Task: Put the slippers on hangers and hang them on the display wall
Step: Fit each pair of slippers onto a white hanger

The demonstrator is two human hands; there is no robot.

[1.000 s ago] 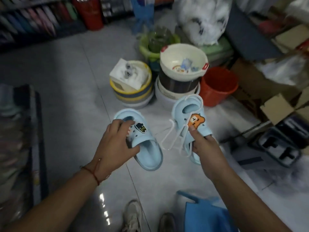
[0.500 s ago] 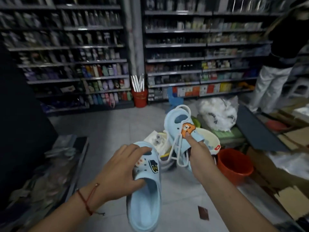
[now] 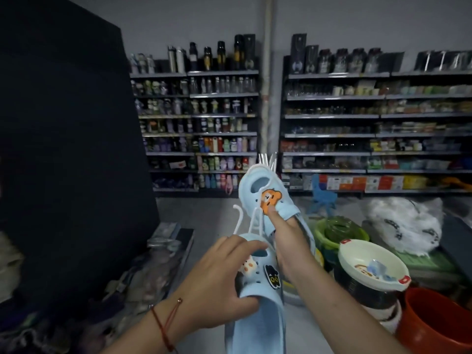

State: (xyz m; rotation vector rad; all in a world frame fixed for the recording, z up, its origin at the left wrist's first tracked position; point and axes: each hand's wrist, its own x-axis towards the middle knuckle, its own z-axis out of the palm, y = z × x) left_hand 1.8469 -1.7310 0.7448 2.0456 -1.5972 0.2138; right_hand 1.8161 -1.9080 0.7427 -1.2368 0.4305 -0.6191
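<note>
Stocked shelves (image 3: 357, 134) of bottles, cups and boxed goods lined the far wall of a dim shop, with a tall dark panel (image 3: 63, 149) filling the left of the view. On the grey floor (image 3: 204, 213) to the right sat a cream bowl (image 3: 370, 267) stacked on other tubs, an orange bucket (image 3: 439, 325) beside it, a green basin (image 3: 339, 233) behind, and a white bag (image 3: 406, 223) further back. A small blue chair (image 3: 323, 195) stood near the shelves.

A person held a pair of pale blue slippers in front of the chest. The left hand (image 3: 219, 287), a red cord at its wrist, gripped the lower slipper (image 3: 258, 328) across its strap, fingers curled over the top and thumb tucked inside the opening; that slipper carried a black charm (image 3: 272, 275) and a small white-and-orange one. The right hand (image 3: 288, 249) held the upper slipper (image 3: 260, 198) raised and tilted, toe up, with the thumb pressed on its strap just below an orange bear charm (image 3: 270, 200); the remaining fingers were hidden behind the shoe. A white hanger (image 3: 245, 221) was threaded on the upper slipper, its loop over the toe and its thin arms trailing down between the two shoes. The slippers sat close together, the lower one's toe near the upper one's heel; whether they touched could not be told.
</note>
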